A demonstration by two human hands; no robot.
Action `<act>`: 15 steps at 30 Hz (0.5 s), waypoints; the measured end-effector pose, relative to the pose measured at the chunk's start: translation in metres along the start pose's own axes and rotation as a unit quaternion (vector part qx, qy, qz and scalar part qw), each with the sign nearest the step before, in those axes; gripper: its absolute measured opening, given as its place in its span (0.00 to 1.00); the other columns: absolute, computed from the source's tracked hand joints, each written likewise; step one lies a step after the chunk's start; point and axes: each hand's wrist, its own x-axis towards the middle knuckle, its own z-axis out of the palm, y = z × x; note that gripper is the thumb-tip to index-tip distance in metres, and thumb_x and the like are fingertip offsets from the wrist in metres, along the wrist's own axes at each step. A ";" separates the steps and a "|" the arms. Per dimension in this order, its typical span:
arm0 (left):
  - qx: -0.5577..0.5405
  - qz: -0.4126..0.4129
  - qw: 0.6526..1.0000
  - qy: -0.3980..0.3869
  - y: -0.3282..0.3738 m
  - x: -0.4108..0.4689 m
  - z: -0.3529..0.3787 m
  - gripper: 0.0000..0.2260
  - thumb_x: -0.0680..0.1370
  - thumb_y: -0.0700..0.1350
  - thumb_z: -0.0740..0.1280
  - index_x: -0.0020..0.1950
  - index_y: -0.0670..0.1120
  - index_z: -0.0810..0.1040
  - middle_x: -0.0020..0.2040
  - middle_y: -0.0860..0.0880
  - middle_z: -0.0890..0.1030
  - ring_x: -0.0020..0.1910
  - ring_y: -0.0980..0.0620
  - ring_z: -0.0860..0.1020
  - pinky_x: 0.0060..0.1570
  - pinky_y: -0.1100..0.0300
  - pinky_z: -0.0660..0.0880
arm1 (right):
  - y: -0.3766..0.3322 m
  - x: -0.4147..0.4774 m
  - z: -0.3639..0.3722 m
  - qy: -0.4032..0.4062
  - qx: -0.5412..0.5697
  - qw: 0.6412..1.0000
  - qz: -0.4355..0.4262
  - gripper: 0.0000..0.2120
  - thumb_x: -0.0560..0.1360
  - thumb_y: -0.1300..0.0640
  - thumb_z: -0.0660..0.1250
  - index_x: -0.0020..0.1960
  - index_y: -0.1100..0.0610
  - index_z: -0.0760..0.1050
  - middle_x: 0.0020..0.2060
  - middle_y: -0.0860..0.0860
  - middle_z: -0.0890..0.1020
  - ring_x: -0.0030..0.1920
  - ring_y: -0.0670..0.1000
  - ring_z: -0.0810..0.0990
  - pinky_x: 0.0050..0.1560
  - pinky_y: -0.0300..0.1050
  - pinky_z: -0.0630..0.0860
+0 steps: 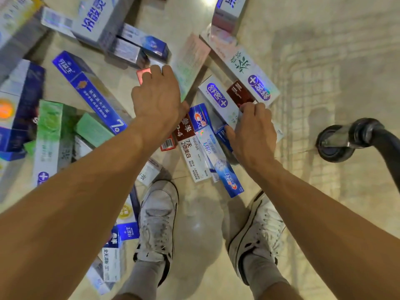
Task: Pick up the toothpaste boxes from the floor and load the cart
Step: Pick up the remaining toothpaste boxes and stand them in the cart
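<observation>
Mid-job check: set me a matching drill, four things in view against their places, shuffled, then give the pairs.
1 left hand
2 right hand
3 cart wheel
4 green box

A far right, on the floor
B grips a red-ended box
C left of the left forearm
D grips a white box with a purple logo

Pairs: 1-B, 2-D, 3-A, 4-C

Cart (372, 131) cut off by right edge; top-corner boxes (13, 24) blurred
</observation>
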 end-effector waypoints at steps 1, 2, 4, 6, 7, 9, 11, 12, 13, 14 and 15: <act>-0.002 0.000 1.000 -0.004 0.001 0.000 -0.001 0.31 0.73 0.60 0.71 0.65 0.41 0.68 0.62 0.40 0.72 0.61 0.38 0.72 0.49 0.43 0.73 | 0.001 0.001 -0.001 -0.005 0.000 1.000 -0.003 0.25 0.73 0.46 0.75 0.62 0.56 0.69 0.58 0.54 0.74 0.59 0.55 0.74 0.52 0.53 0.77; -0.002 0.000 1.000 -0.007 0.000 0.000 -0.002 0.31 0.73 0.60 0.71 0.65 0.41 0.68 0.62 0.40 0.72 0.61 0.38 0.72 0.49 0.43 0.73 | 0.001 0.003 -0.002 -0.010 -0.001 1.000 -0.006 0.25 0.73 0.45 0.75 0.62 0.56 0.70 0.58 0.54 0.75 0.59 0.55 0.74 0.52 0.52 0.76; 0.001 0.000 1.000 -0.008 -0.002 -0.001 -0.005 0.31 0.72 0.59 0.72 0.65 0.41 0.67 0.62 0.40 0.73 0.60 0.39 0.73 0.49 0.44 0.73 | 0.000 0.004 -0.003 -0.014 -0.004 1.000 -0.008 0.25 0.73 0.44 0.74 0.61 0.56 0.70 0.58 0.53 0.75 0.58 0.54 0.75 0.51 0.50 0.74; 0.001 0.001 1.000 -0.005 -0.004 -0.003 -0.005 0.31 0.72 0.59 0.72 0.65 0.41 0.67 0.61 0.40 0.73 0.59 0.39 0.73 0.48 0.44 0.73 | -0.004 0.004 -0.001 -0.009 -0.019 1.000 -0.010 0.25 0.74 0.41 0.73 0.60 0.56 0.71 0.57 0.53 0.76 0.55 0.54 0.76 0.51 0.50 0.74; 0.000 0.000 1.000 -0.003 -0.005 -0.006 -0.004 0.32 0.72 0.60 0.72 0.65 0.41 0.67 0.61 0.40 0.73 0.59 0.39 0.73 0.47 0.45 0.73 | -0.007 0.004 0.002 -0.007 -0.026 1.000 -0.007 0.25 0.74 0.40 0.73 0.60 0.56 0.72 0.57 0.53 0.75 0.55 0.54 0.76 0.50 0.50 0.74; 0.000 -0.005 1.000 -0.003 -0.007 -0.011 -0.002 0.32 0.72 0.60 0.73 0.65 0.41 0.67 0.61 0.41 0.73 0.59 0.40 0.74 0.47 0.45 0.73 | -0.013 0.004 0.006 -0.001 -0.022 1.000 0.016 0.25 0.73 0.41 0.74 0.60 0.55 0.72 0.57 0.53 0.75 0.56 0.53 0.76 0.48 0.49 0.74; 0.002 -0.010 1.000 -0.003 -0.010 -0.016 0.000 0.32 0.72 0.60 0.73 0.64 0.41 0.67 0.60 0.42 0.73 0.58 0.41 0.75 0.45 0.47 0.71 | -0.016 0.002 0.008 0.002 0.002 0.999 0.040 0.23 0.74 0.43 0.73 0.61 0.54 0.71 0.58 0.51 0.74 0.58 0.52 0.76 0.44 0.47 0.70; 0.000 -0.012 1.000 -0.002 -0.012 -0.018 -0.002 0.32 0.71 0.60 0.73 0.64 0.41 0.67 0.60 0.42 0.74 0.57 0.41 0.75 0.44 0.47 0.70 | -0.017 0.001 0.008 0.000 0.009 0.999 0.047 0.21 0.75 0.44 0.72 0.62 0.54 0.71 0.59 0.51 0.74 0.58 0.52 0.75 0.44 0.46 0.68; -0.005 -0.015 1.000 -0.001 -0.015 -0.020 -0.004 0.32 0.71 0.60 0.73 0.64 0.42 0.67 0.59 0.42 0.74 0.57 0.41 0.75 0.43 0.47 0.70 | -0.018 0.001 0.007 -0.004 0.011 0.999 0.051 0.20 0.77 0.46 0.71 0.62 0.54 0.71 0.60 0.51 0.75 0.59 0.53 0.75 0.44 0.47 0.67; -0.010 -0.016 1.000 0.001 -0.019 -0.023 -0.008 0.32 0.71 0.60 0.73 0.65 0.42 0.67 0.59 0.42 0.74 0.56 0.41 0.75 0.43 0.48 0.69 | -0.018 0.003 0.004 -0.008 0.010 0.999 0.053 0.19 0.77 0.47 0.70 0.62 0.54 0.71 0.59 0.51 0.75 0.59 0.53 0.75 0.43 0.48 0.68; -0.014 -0.016 1.000 0.005 -0.022 -0.027 -0.013 0.32 0.71 0.60 0.73 0.65 0.42 0.67 0.59 0.42 0.74 0.56 0.41 0.76 0.42 0.48 0.69 | -0.019 0.004 0.001 -0.013 0.008 0.999 0.052 0.18 0.78 0.47 0.70 0.62 0.54 0.71 0.58 0.51 0.75 0.58 0.54 0.76 0.43 0.49 0.69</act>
